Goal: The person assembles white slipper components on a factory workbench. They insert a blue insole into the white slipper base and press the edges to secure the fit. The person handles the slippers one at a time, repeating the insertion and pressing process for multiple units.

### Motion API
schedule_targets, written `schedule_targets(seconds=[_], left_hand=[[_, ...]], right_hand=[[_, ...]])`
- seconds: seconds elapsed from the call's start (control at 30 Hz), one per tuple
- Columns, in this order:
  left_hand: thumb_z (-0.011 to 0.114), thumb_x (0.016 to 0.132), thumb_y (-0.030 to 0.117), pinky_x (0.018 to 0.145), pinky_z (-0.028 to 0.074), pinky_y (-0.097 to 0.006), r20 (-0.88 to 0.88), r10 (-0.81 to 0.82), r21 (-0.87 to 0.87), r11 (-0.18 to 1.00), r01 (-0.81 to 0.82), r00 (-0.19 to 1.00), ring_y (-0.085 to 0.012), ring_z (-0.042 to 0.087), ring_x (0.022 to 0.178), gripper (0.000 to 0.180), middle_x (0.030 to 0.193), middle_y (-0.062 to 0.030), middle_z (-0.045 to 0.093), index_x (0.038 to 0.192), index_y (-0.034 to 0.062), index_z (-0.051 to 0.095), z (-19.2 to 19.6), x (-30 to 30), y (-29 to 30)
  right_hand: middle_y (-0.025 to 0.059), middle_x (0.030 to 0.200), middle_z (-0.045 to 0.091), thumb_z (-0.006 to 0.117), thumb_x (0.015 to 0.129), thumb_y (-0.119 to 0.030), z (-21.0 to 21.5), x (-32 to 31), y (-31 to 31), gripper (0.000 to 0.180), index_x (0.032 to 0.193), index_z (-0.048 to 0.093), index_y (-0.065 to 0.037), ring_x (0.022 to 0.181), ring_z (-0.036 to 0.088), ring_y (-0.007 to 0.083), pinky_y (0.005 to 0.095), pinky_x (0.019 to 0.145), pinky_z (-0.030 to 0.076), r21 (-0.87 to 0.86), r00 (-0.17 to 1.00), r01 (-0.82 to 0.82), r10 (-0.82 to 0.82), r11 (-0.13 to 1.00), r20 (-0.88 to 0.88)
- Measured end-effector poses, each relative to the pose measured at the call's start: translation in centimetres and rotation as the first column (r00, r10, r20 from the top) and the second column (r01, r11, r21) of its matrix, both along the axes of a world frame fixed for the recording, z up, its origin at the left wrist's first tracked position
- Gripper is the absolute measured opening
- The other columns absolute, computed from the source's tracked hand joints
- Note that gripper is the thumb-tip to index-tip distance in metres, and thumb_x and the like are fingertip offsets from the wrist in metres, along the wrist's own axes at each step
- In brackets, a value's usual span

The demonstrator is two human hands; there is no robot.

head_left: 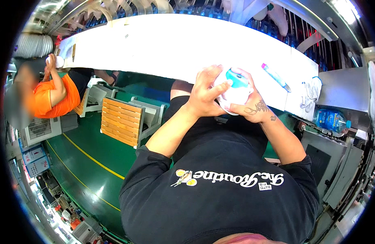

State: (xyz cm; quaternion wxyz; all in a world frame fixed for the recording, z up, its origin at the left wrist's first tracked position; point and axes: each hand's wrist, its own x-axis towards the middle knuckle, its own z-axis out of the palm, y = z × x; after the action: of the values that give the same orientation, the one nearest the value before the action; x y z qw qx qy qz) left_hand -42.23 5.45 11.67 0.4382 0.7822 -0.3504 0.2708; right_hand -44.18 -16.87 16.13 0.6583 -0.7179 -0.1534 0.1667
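Note:
A rounded white piece with a glossy blue patch on top (238, 79) is held between my two hands, at the near edge of the white table (163, 44). My left hand (206, 91) grips it from the left, with the thumb laid across its upper side. From the right, my right hand (254, 101) wraps round it, its fingers behind and its thumb low at the front. Both hands hide much of the piece, so its exact kind cannot be told. To the right on the table lies a slim clear tube-like item with a pink end (275, 77).
White gloves (311, 94) lie at the table's right end, near a blue-labelled water bottle (332, 122). A wooden-slatted stool (121, 122) stands left of me. Farther left, a person in an orange shirt (59, 97) holds a white round object (59, 62). Machinery lines the far side.

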Motion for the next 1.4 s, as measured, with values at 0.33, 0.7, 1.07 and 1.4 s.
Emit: schedule_targets(seconds=[0.33,0.7,1.07,1.4], left_hand=[[0.096,0.066,0.034,0.096,0.052,-0.055,0.094,0.136,0.11,0.983,-0.146,0.986,-0.0472,0.065,0.124,0.069,0.143,-0.0253,0.063,0.129,0.0168,0.072,-0.1,-0.1,-2.0],[0.093,0.068,0.033,0.095,0.05,-0.055,0.045,0.164,0.047,0.985,-0.166,0.985,-0.0464,0.065,0.122,0.068,0.144,-0.0253,0.064,0.131,0.0188,0.074,0.2,0.1,-2.5],[0.084,0.071,0.03,0.095,0.048,-0.058,0.051,0.255,0.134,0.956,-0.259,0.966,-0.0444,0.062,0.122,0.048,0.143,-0.0187,0.066,0.117,0.0181,0.078,0.7,-0.3,-5.2],[0.103,0.059,0.048,0.115,0.045,-0.059,-0.175,0.15,0.338,0.937,-0.083,0.973,-0.0455,0.055,0.138,0.112,0.152,-0.0204,0.058,0.153,0.0104,0.054,3.9,1.0,-1.8]], right_hand=[[0.0174,0.154,0.051,0.087,0.084,-0.024,1.2,-1.5,-1.8,0.099,0.165,0.032,-0.007,0.145,0.05,0.0296,0.0451,0.121,0.042,-0.177,0.996,0.065,-0.075,0.982,-0.048],[0.0163,0.149,0.056,0.095,0.077,-0.029,1.0,-0.9,-1.3,0.106,0.161,0.036,-0.002,0.14,0.055,0.0294,0.0431,0.119,0.045,-0.235,0.977,0.128,-0.164,0.964,-0.138],[0.0122,0.128,0.072,0.089,0.081,-0.017,1.5,-0.5,-1.0,0.068,0.141,0.062,-0.001,0.117,0.069,0.0243,0.0393,0.104,0.056,-0.321,0.946,0.259,-0.306,0.911,-0.105],[0.0147,0.129,0.073,0.087,0.083,-0.027,-0.2,0.1,-4.2,0.067,0.139,0.065,0.002,0.118,0.068,0.0267,0.0392,0.106,0.053,-0.305,0.948,0.261,-0.302,0.916,-0.097]])
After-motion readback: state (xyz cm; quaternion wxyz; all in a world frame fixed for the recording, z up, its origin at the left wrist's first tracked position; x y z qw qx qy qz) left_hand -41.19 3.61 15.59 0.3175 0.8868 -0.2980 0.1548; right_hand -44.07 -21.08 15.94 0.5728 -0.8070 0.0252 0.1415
